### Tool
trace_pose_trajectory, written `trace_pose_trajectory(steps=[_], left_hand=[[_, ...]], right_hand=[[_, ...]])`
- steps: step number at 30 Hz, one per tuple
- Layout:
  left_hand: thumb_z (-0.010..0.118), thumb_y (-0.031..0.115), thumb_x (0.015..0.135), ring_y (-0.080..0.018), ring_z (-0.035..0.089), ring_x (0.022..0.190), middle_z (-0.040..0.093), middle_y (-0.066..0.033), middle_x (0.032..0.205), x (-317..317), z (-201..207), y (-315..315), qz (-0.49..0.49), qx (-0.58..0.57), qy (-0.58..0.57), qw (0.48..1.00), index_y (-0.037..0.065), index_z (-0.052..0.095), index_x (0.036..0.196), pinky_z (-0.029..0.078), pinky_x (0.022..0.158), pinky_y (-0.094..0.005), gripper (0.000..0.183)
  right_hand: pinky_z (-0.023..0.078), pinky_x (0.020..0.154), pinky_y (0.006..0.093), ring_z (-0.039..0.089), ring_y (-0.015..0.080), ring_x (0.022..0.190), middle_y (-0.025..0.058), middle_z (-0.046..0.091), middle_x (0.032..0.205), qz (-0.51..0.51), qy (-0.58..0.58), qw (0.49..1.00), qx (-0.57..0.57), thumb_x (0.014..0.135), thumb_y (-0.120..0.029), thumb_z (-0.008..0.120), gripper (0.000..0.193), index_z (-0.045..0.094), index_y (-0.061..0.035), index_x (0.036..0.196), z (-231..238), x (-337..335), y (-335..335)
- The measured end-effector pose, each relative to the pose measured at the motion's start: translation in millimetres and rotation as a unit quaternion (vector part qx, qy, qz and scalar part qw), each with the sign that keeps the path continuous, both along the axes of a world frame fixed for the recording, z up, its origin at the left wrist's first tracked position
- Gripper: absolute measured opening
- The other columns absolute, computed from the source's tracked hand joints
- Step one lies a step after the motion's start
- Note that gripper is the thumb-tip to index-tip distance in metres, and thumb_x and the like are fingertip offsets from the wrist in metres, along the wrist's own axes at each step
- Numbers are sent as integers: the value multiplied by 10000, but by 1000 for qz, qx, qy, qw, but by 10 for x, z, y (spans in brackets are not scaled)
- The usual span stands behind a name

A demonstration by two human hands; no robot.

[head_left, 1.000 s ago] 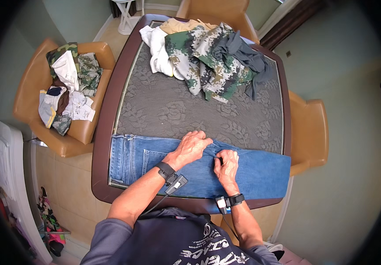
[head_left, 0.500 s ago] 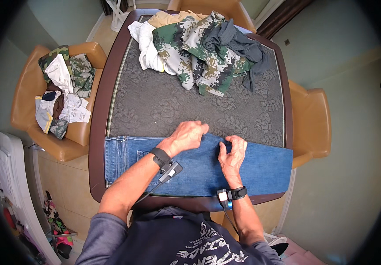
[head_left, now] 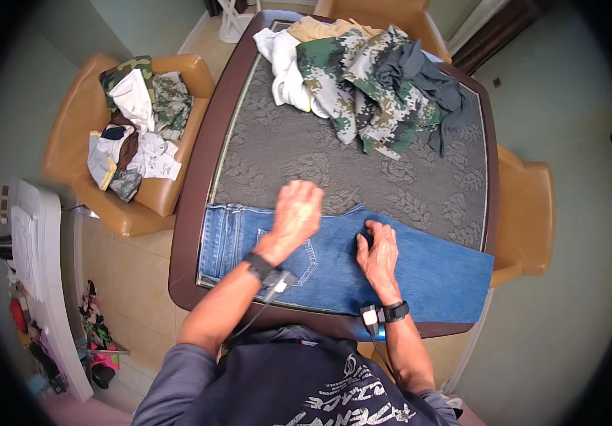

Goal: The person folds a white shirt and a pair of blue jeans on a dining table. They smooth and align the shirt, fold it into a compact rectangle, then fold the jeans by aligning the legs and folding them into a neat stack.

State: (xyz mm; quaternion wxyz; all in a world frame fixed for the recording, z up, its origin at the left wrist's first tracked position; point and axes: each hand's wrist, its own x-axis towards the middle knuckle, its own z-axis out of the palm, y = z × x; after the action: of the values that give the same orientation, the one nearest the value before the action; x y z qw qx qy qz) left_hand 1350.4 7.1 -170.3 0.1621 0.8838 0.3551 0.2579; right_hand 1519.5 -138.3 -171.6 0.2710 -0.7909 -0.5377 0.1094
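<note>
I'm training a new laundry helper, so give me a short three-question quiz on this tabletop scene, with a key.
1. True or false: the blue denim jeans lie flat along the near edge of the dark wooden table.
2. Which hand is pressed flat on the jeans near the middle, fingers curled at the fabric: left hand or right hand?
3. What lies heaped at the table's far end?
A. folded towels
B. a camouflage garment with white and grey clothes
C. shoes

Key: 1 true; 2 right hand; 3 B.
</note>
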Motion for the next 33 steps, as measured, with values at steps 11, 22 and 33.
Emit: trace_pose_trajectory(steps=[11,22,33], left_hand=[[783,185,827,-251,681,907,689,-191,1032,-2191,27,-750,305,-350,-127,877,-59,578,1238,536,823,-371,520],[688,30,824,-112,657,773,722,-45,913,-1801,482,-781,241,-505,-399,727,-5,702,1014,528,741,-274,193],[742,21,728,-212,588,646,573,-79,740,58,1945,-1494,-98,-203,-184,957,-10,668,914,473,594,-325,202]], right_hand=[[496,869,445,540,362,1014,169,582,1078,69,40,995,-67,763,-118,744,450,628,-36,1190,11,-543,35],[526,830,399,598,281,987,141,620,1128,23,200,979,-16,814,-121,731,627,487,-17,1383,-182,-543,-102],[560,717,348,650,166,906,89,644,1159,29,816,577,23,1036,-348,525,438,508,-45,1351,257,315,-525]])
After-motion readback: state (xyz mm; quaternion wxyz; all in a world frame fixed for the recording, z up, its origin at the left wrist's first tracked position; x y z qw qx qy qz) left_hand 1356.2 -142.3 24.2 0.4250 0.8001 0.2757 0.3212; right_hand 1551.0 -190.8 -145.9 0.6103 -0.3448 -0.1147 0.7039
